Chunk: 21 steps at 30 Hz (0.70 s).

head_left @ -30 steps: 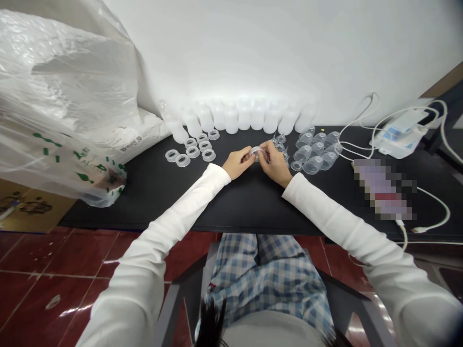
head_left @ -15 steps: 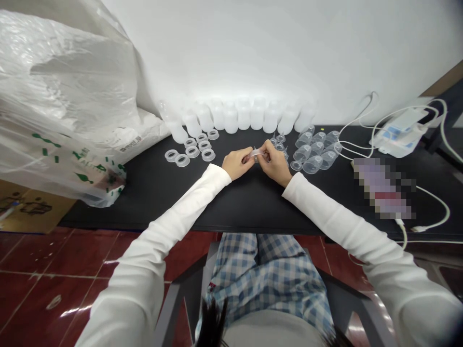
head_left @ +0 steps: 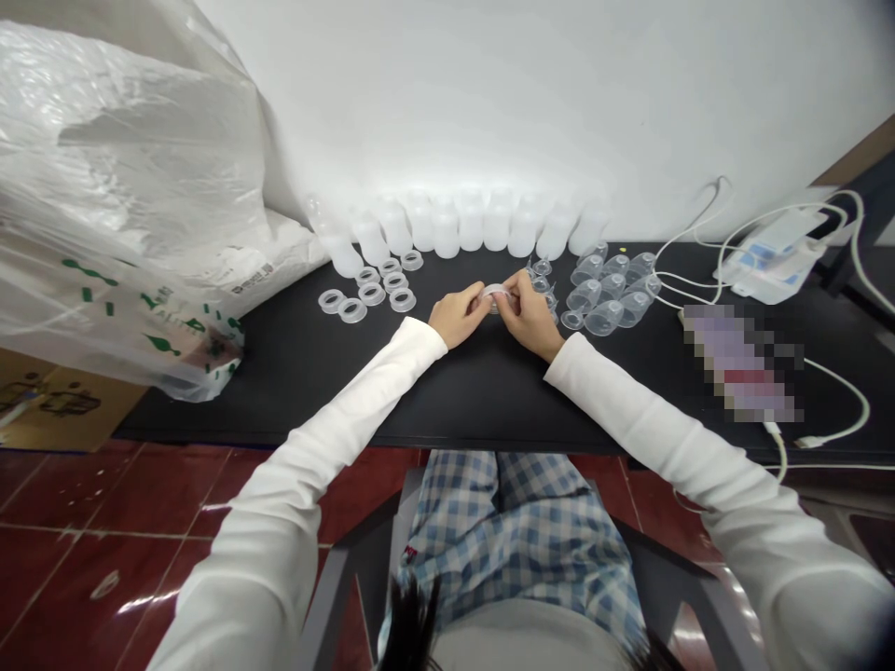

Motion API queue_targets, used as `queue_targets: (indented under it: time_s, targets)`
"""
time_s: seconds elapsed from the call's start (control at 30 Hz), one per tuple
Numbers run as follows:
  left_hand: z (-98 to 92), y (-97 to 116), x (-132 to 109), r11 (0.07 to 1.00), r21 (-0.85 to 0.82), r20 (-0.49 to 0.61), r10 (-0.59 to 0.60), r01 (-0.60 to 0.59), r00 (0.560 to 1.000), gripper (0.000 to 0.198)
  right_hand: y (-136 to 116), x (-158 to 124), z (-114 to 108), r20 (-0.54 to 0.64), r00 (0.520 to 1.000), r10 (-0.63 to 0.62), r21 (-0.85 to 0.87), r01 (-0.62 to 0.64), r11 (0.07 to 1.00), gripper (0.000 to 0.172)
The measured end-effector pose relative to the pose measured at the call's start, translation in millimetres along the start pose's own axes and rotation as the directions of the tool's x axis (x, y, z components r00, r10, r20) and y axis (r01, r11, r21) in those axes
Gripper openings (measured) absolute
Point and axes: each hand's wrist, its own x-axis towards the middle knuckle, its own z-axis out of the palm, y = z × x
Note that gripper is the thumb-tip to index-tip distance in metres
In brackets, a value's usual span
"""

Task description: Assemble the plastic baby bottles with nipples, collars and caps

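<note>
My left hand [head_left: 458,315] and my right hand [head_left: 530,317] meet above the black table [head_left: 489,401], and both pinch a translucent plastic ring [head_left: 495,294] between the fingers. The fingers hide part of the ring. To the left of my left hand lie several similar rings [head_left: 370,294]. Nearest my right hand stand several small clear pieces [head_left: 542,268], partly behind my fingers. Further right sit several clear funnel-shaped cups [head_left: 601,298]. A row of frosted plastic bottles [head_left: 447,228] lines the back of the table.
A large white plastic bag [head_left: 118,158] with green print slumps over the left end of the table. On the right are a white device [head_left: 769,256] with white cables and a pixelated flat object [head_left: 737,363]. A white wall rises behind; a red tiled floor lies below.
The ring has turned a little between my fingers across the frames. My hands have stayed almost in the same place, and the items on the table have not moved.
</note>
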Motion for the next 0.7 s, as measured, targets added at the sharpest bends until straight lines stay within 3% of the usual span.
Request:
queue_targets:
  time_s: [0.13, 0.3, 0.57, 0.7]
  targets:
    - [-2.7, -0.3, -1.0, 0.996, -0.087, 0.052, 0.026, -0.022, 0.998, 0.034, -1.8, -0.1, -1.4, 0.058, 0.998, -0.019, 0.021, 0.017, 1.000, 0.030]
    - [-4.2, -1.3, -2.3, 0.996, -0.073, 0.065, 0.055, -0.051, 0.996, 0.030, -2.4, -1.2, -2.4, 0.096, 0.994, -0.056, 0.007, 0.056, 0.998, 0.028]
    - [1.0, -9.2, 0.7, 0.979, -0.183, 0.036, 0.097, -0.089, 0.995, 0.041, -0.5, -1.0, -2.1, 0.136, 0.990, -0.041, 0.139, 0.022, 0.990, 0.039]
    - [1.4, -5.3, 1.1, 0.993, -0.101, 0.026, 0.057, -0.054, 0.998, 0.036, 0.6, -0.4, 1.9, 0.091, 0.996, -0.008, 0.170, -0.007, 0.985, 0.042]
